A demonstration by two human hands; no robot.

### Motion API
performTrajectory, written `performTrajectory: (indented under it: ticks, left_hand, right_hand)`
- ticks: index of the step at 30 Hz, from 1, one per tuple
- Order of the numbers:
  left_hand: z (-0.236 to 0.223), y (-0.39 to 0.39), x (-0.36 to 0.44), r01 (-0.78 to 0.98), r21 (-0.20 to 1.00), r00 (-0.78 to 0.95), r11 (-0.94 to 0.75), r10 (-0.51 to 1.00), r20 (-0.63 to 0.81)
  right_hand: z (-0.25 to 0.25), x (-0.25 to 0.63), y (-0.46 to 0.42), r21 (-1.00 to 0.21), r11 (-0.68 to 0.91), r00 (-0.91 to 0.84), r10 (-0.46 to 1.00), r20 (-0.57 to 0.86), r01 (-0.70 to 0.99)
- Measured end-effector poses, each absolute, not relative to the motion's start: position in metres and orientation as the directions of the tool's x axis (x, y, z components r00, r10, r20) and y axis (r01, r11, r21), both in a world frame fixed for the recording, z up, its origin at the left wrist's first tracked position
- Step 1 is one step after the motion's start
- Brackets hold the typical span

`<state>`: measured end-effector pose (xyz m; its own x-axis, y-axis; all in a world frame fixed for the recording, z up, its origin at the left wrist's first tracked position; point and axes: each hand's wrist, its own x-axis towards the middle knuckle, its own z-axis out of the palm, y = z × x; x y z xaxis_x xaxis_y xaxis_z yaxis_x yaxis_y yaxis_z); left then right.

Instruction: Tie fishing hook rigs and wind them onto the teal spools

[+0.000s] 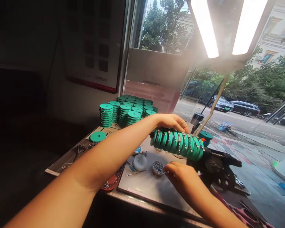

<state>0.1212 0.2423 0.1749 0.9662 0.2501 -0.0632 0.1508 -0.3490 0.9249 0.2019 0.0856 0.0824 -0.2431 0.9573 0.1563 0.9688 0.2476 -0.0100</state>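
Note:
A row of green spools (pixel 173 142) wound with beaded strands sits on a dark spindle, tilted down to the right. Over its back edge my left hand (pixel 174 122) curls its fingers against the spools; their tips are partly hidden. Below the row, my right hand (pixel 180 171) is closed in a pinch at the right rim of a small bowl of grey beads (pixel 158 167). What lies in the pinch, if anything, is too small to make out. To the bowl's left is a round white dish (pixel 140 162), with a thin metal tool (pixel 136 173) in front of it.
Stacks of green spools (pixel 134 115) stand at the back left, and a single spool (pixel 98 136) lies nearer. The spindle joins a black metal stand (pixel 215 164) on the right. Scissors (pixel 245 215) lie at lower right. A lit lamp (pixel 225 31) hangs above.

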Motion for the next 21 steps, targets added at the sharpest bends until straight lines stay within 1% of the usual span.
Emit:
performTrajectory:
  ticks: [2,4,11,17,21]
  left_hand:
    - [0.174,0.243,0.122,0.149,0.927,0.967,-0.344,0.248,-0.063]
    - [0.174,0.243,0.122,0.146,0.927,0.967,-0.345,0.246,-0.061]
    - [0.172,0.245,0.124,0.132,0.929,0.969,-0.346,0.241,-0.048]
    - [0.173,0.244,0.123,0.138,0.922,0.966,-0.361,0.253,-0.046]
    - [0.174,0.243,0.122,0.139,0.92,0.966,-0.366,0.256,-0.044]
  right_hand:
    - [0.063,0.196,0.098,0.015,0.203,-0.203,0.974,0.096,0.979]
    - [0.051,0.192,0.11,0.026,0.183,-0.184,0.978,0.098,0.983]
    - [0.046,0.184,0.126,0.052,0.169,-0.173,0.982,0.07,0.984]
    - [0.053,0.183,0.124,-0.011,0.149,-0.147,0.983,0.105,0.989]
    - [0.07,0.188,0.102,-0.085,0.2,-0.19,0.975,0.118,0.976]
